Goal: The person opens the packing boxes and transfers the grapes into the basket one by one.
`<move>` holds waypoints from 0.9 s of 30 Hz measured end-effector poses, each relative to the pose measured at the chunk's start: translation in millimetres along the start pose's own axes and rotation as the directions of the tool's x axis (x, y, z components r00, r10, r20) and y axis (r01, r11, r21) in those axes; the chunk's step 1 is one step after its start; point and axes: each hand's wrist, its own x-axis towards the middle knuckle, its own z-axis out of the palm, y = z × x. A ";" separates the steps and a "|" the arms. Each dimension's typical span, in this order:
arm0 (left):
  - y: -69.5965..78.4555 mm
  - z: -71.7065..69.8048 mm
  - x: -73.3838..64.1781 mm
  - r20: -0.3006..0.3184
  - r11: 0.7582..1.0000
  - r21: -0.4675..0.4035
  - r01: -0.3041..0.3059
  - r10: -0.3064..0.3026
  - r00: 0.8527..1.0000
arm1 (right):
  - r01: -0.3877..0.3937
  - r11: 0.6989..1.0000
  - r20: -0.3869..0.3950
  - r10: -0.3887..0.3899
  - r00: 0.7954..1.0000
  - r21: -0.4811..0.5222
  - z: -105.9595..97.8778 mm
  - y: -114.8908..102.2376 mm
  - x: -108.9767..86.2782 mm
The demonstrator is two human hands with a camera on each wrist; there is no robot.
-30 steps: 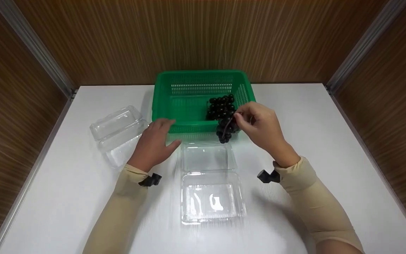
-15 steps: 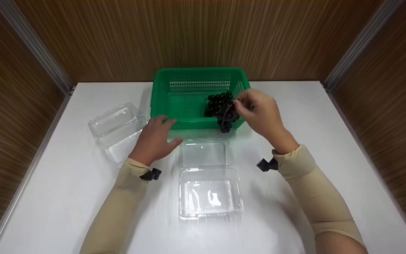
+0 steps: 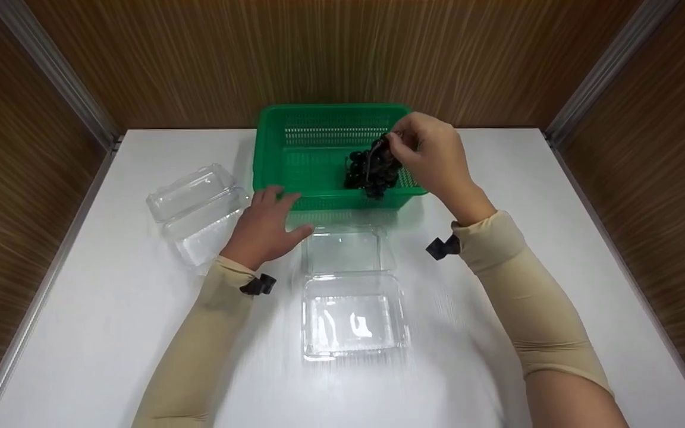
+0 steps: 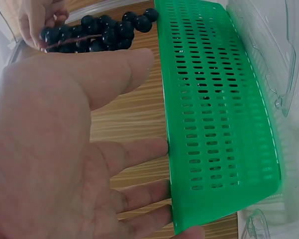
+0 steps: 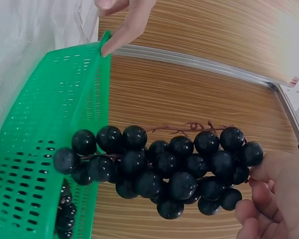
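A bunch of dark grapes (image 5: 164, 167) hangs from my right hand (image 3: 431, 151), whose thumb and fingers pinch it at its top end. In the head view the bunch overlaps the right part of the green basket (image 3: 313, 201); the right wrist view has its lower tip at the basket's rim. More dark grapes (image 5: 65, 216) show inside the basket, partly hidden behind its wall. My left hand (image 3: 265, 229) is spread, with its fingertips at the basket's near rim on the left. The left wrist view shows those fingers straight against the rim.
An unlidded clear plastic clamshell box (image 3: 351, 321) lies on the white table (image 3: 467, 380) in front of the basket. A second clear clamshell (image 3: 197, 208) lies at the left, partly behind my left hand. Wood-grain panels (image 3: 342, 53) rise at the back and sides.
My right hand has moved up and away from me with the grape bunch, from in front of the basket's near rim to over the basket. My left hand stays at the rim.
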 end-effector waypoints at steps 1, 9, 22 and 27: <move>0.6 0.2 -0.5 0.006 1.000 0.000 0.002 -0.002 1.000 | -0.010 1.000 0.004 0.010 1.000 -0.002 0.4 -0.9 2.3; 2.3 5.6 -0.6 0.002 1.000 -0.002 -0.014 0.014 1.000 | -0.047 0.999 0.033 0.047 0.998 -0.010 11.3 -4.4 21.9; 4.2 10.4 -0.3 0.037 1.000 -0.006 0.007 -0.007 0.999 | -0.078 0.988 0.240 0.109 0.965 -0.136 48.2 -1.7 47.9; 1.6 8.0 -1.1 0.036 1.000 -0.001 0.016 -0.016 0.999 | -0.070 0.988 0.296 0.108 0.949 -0.137 63.4 -2.8 59.7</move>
